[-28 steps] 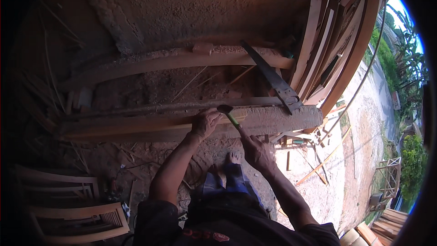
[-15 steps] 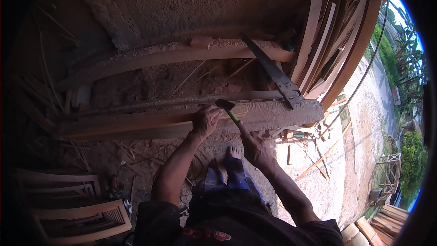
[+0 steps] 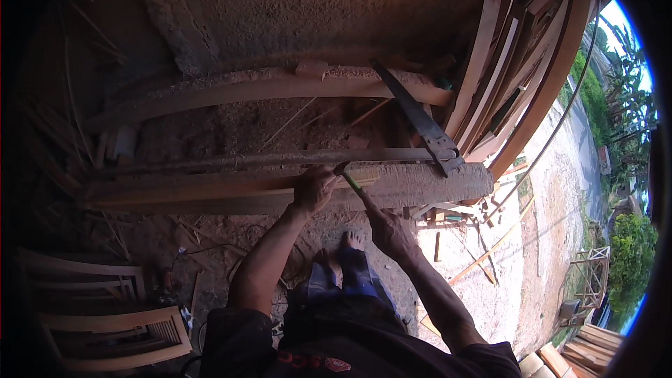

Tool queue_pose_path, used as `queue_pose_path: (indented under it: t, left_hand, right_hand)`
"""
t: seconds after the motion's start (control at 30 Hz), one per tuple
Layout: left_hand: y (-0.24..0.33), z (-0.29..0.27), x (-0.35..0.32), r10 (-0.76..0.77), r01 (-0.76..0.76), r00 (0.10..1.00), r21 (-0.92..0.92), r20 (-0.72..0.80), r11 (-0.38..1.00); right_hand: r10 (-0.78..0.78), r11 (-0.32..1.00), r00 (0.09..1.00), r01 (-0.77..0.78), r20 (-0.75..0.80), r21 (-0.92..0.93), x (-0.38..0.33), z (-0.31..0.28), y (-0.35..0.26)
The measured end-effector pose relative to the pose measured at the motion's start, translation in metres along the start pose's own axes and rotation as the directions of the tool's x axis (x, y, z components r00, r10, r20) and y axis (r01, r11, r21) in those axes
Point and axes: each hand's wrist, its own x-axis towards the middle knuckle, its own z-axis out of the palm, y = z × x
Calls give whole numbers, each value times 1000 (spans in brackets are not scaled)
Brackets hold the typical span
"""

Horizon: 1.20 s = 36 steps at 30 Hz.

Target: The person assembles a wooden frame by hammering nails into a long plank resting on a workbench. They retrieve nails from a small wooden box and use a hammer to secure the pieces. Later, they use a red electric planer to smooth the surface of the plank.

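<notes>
My right hand (image 3: pixel 392 232) grips a hammer by its green handle (image 3: pixel 352 182), index finger stretched along it. The dark hammer head (image 3: pixel 341 168) is right beside the fingers of my left hand (image 3: pixel 313 187). That hand is closed in a pinch over the workpiece; whatever it holds is too small or hidden to make out. Beneath both lies a pale wooden strip (image 3: pixel 369 180) on a thick, rough timber beam (image 3: pixel 434 180) that runs across in front of me. A handsaw (image 3: pixel 414 115) rests at the beam's right part, its blade pointing away.
Behind the beam lies another long timber (image 3: pixel 259 91) with a small wood block (image 3: pixel 311 69) on it. Planks (image 3: pixel 479 63) lean at the right. Slatted wooden frames (image 3: pixel 115 339) stand at the lower left. Offcuts and cords litter the ground around my feet.
The hammer head has come down from above the beam to beside my left fingers. My left hand keeps its place on the wood. The whole view has shifted slightly.
</notes>
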Motion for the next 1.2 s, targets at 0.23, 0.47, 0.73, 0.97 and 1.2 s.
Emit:
queue_pose_path:
  t: [0.23, 0.47, 0.73, 0.97, 1.2]
  left_hand:
    - [1, -7, 1, 209, -201, 975, 87, -82, 976]
    - [-10, -2, 0, 144, -144, 990, 77, 6, 987]
    - [11, -11, 12, 94, -95, 995, -22, -21, 995]
    - [-2, 1, 6, -2, 2, 1000, -5, -27, 1000]
    - [-3, 5, 2, 60, -62, 988, -8, -142, 998]
  right_hand:
    - [-72, 997, 983, 77, -169, 21, -10, -9, -6]
    - [-108, 992, 975, 118, -192, 38, -12, 1, 3]
    - [-44, 998, 996, 47, -78, 36, -1, 19, 23]
    - [-55, 995, 991, 64, -121, 73, -4, 7, 3]
    - [-162, 982, 938, 185, -306, 47, -18, -15, -20]
